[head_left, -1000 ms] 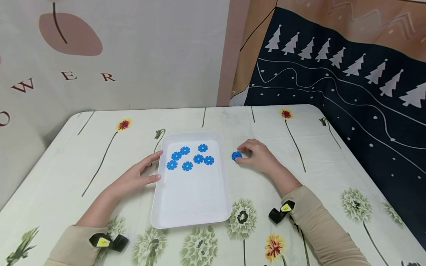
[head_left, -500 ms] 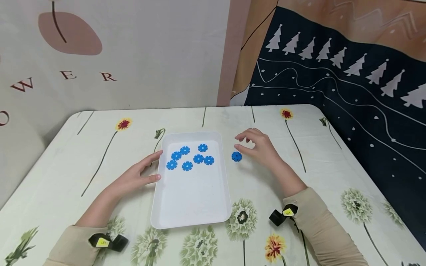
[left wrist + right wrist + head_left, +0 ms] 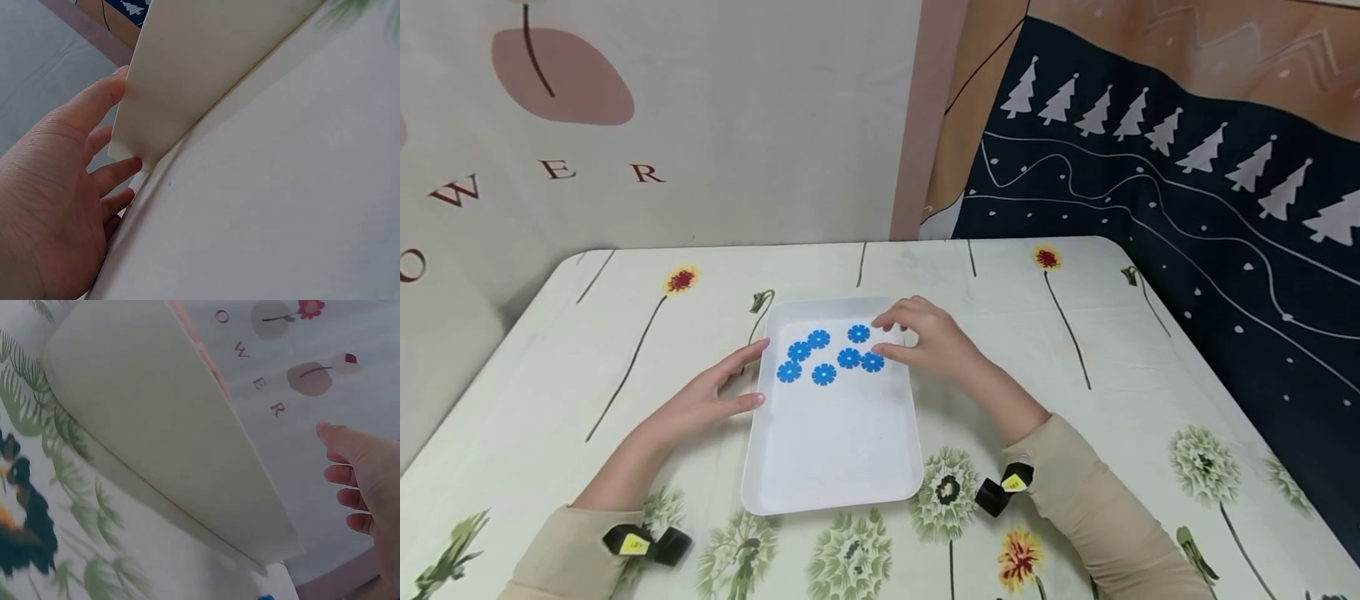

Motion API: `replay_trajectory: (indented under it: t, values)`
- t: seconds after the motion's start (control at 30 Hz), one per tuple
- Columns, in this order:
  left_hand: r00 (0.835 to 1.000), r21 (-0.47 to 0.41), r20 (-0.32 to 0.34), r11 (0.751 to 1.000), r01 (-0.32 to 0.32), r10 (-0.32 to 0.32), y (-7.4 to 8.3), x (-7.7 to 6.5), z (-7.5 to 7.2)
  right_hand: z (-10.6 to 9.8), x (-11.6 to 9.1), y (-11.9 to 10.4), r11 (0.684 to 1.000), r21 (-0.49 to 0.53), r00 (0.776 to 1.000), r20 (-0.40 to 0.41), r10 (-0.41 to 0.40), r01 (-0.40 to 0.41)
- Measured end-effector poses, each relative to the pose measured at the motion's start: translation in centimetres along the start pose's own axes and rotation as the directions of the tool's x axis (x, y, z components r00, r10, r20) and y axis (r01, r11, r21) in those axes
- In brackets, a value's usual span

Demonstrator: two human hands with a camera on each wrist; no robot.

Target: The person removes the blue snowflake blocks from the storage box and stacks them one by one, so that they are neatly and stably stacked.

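Note:
Several blue notched building discs [image 3: 823, 374] lie flat in the far half of a white tray [image 3: 835, 450]. My left hand [image 3: 703, 396] is at the tray's left side, thumb and fingers spread. In the left wrist view, that hand's fingertips [image 3: 136, 164] rest against the tray's outer wall. My right hand [image 3: 928, 337] reaches over the tray's right rim with thumb and fingers apart and nothing between them. Its fingertips hover close over the right-hand discs. A bit of blue disc [image 3: 266, 597] shows outside the tray in the right wrist view; the right hand hides it in the head view.
The tray stands on a table covered with a flower-print cloth [image 3: 587, 350]. Behind it hangs a pale printed curtain [image 3: 760, 125], with a dark tree-print cloth [image 3: 1075, 183] to the right. Each sleeve carries a small black wrist camera [image 3: 668, 546].
My right hand let go of the blue disc right of the tray, lifted off it, then moved left over the tray's right rim. My left hand and the discs in the tray stayed put.

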State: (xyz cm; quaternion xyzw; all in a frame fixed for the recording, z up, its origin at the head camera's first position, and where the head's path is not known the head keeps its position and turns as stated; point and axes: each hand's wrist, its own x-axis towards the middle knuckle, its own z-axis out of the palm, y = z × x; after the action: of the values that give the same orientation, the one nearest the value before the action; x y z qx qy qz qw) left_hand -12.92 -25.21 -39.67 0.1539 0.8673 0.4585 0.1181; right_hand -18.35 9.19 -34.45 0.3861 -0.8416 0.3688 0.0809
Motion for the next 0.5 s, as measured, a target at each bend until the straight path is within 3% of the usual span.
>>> replay_trajectory:
  t: [0.2,0.5]
  values:
    - [1.0,0.002,-0.003,1.0,0.007,-0.007,0.1,0.0,0.0,1.7,1.5,-0.7,0.999,-0.041,0.984,0.178,0.004,0.003]
    - [1.0,-0.014,0.001,1.0,0.018,-0.018,0.0,0.0,0.0,3.7,3.3,-1.1,0.995,-0.096,0.922,0.383,0.056,-0.021]
